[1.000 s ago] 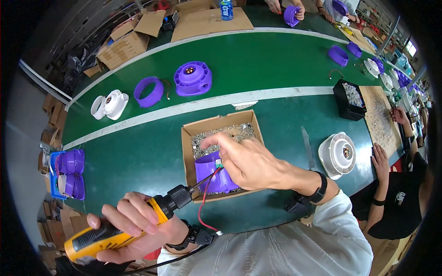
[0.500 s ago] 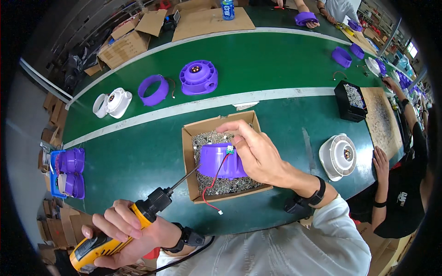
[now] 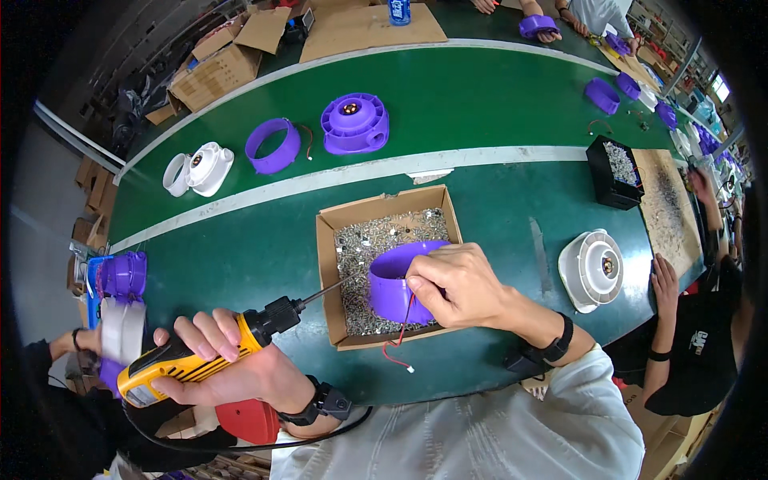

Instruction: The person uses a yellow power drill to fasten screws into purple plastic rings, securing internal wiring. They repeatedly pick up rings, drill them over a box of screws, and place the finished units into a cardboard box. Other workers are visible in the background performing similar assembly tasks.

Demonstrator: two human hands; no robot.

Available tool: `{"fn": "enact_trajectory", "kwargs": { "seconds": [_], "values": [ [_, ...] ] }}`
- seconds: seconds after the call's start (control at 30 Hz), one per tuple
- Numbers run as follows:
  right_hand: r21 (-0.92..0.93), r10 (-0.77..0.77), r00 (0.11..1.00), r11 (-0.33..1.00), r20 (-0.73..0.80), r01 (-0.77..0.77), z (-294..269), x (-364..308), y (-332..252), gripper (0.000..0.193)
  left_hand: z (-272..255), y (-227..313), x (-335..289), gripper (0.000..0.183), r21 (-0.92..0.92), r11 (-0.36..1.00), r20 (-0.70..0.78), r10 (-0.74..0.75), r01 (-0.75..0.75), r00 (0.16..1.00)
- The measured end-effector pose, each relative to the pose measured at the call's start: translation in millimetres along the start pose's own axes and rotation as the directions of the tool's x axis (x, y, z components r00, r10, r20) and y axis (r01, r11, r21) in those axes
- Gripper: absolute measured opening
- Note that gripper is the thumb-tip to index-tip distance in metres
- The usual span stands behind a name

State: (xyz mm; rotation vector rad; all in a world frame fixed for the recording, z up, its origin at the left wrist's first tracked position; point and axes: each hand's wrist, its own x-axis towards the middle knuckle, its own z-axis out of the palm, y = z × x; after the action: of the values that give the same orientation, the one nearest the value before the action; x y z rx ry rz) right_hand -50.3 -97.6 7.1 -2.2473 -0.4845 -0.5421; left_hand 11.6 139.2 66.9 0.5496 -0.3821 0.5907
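Note:
My left hand is wrapped round a yellow and black electric screwdriver, its thin bit pointing right toward the parts box. Fingers and thumb of my right hand pinch the near right rim of a purple plastic ring. From under those fingers a thin red wire with a small white connector hangs down; the wire's upper end is hidden. The ring is over a shallow cardboard box of loose small screws. The screwdriver's tip ends just left of the ring, apart from it.
A white round housing sits at right, near a black bin of screws. Across the pale strip are a purple housing, a purple ring and white parts. At left, another person's hand reaches toward stacked parts; co-workers are right and far.
The ring has shifted right and tilted, showing its inside. My right fingers have closed over the small green board on its rim. Another person's arm has come in at the left, by a blurred white part.

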Motion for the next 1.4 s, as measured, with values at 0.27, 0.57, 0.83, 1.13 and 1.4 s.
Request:
{"fn": "enact_trajectory", "kwargs": {
  "seconds": [0.27,0.57,0.83,1.13,1.4],
  "values": [
    [0.078,0.033,0.999,0.996,0.003,-0.033,11.0,-4.7,6.1,0.019,-5.0,-0.6,1.2,0.052,0.058,0.998,0.002,-0.007,0.007,1.0],
    [-0.025,-0.127,0.969,0.992,-0.211,0.125,2.8,-3.8,-3.0,0.01,-11.4,-0.1,-1.6,0.056,0.083,0.997,0.321,-0.034,0.008,0.946],
    [-0.203,-0.222,0.975,0.956,-0.017,0.214,9.5,-5.7,-14.2,0.015,-18.3,4.6,-0.2,0.057,0.135,0.991,0.451,-0.037,-0.027,0.891],
    [-0.232,-0.232,0.972,0.944,0.032,0.233,16.6,-3.8,-13.9,0.022,-33.7,-11.3,-19.0,0.059,0.264,0.951,0.613,-0.036,-0.162,0.789],
    [-0.219,-0.292,0.938,0.943,-0.185,0.25,13.7,-0.1,-23.8,0.015,-35.8,-18.1,-23.9,0.055,0.244,0.959,0.65,-0.05,-0.146,0.759]
  ]
}}
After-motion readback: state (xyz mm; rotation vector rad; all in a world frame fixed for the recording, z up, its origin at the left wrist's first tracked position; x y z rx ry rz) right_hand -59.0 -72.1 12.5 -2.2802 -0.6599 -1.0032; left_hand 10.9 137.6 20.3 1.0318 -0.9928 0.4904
